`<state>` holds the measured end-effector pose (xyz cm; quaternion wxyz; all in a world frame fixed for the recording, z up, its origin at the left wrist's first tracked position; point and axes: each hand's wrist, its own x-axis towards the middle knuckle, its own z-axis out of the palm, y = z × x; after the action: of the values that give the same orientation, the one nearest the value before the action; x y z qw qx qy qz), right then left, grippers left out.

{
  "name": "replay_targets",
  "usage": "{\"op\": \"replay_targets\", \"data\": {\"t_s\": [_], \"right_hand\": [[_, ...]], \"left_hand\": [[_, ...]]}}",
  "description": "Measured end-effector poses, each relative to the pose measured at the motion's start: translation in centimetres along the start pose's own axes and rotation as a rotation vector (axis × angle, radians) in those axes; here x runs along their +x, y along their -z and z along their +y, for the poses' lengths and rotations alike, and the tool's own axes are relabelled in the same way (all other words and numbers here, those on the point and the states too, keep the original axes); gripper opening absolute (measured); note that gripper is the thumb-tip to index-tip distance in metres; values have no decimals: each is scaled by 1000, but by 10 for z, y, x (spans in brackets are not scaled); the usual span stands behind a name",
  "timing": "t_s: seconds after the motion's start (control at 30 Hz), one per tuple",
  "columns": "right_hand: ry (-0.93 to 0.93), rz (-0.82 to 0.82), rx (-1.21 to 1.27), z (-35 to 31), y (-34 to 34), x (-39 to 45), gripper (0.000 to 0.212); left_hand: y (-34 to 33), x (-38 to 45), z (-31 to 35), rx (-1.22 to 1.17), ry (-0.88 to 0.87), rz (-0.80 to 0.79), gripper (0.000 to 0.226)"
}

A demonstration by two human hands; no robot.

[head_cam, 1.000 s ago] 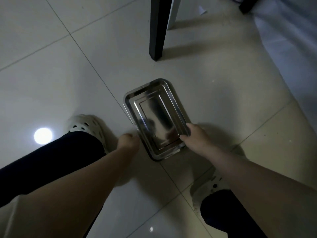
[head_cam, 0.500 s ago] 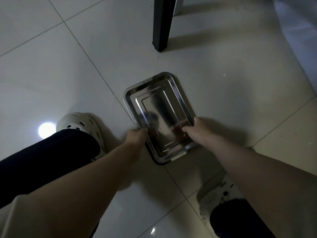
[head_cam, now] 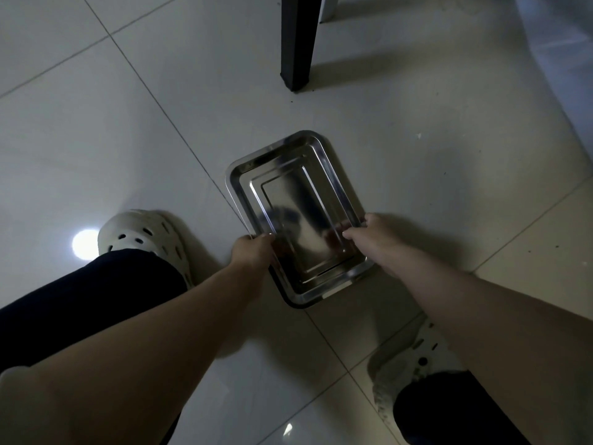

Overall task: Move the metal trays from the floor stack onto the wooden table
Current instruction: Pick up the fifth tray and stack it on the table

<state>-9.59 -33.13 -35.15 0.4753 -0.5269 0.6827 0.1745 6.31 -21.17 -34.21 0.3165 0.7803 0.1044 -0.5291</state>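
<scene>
While dim light blurs the stack's (head_cam: 296,220) depth, left hand (head_cam: 252,253) and right hand (head_cam: 373,240) grip its rims.

Shiny silver metal tray (head_cam: 298,216) on pale cream floor tiles (head_cam: 96,123); black table leg (head_cam: 296,40); off-white perforated clogs (head_cam: 144,239); trousers (head_cam: 80,293) seemingly black
</scene>
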Motion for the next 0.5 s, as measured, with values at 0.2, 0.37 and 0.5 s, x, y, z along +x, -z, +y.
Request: {"op": "replay_targets", "data": {"t_s": [0.2, 0.37, 0.5], "right_hand": [[-13, -37, 10, -3, 4, -2, 60], [-5, -25, -6, -1, 3, 3, 65], [26, 13, 33, 6, 2, 15, 70]], "left_hand": [[2, -1, 0, 1, 6, 10, 22], [2, 0, 0, -16, 8, 36, 19], [2, -4, 4, -35, 16, 46, 14]]}}
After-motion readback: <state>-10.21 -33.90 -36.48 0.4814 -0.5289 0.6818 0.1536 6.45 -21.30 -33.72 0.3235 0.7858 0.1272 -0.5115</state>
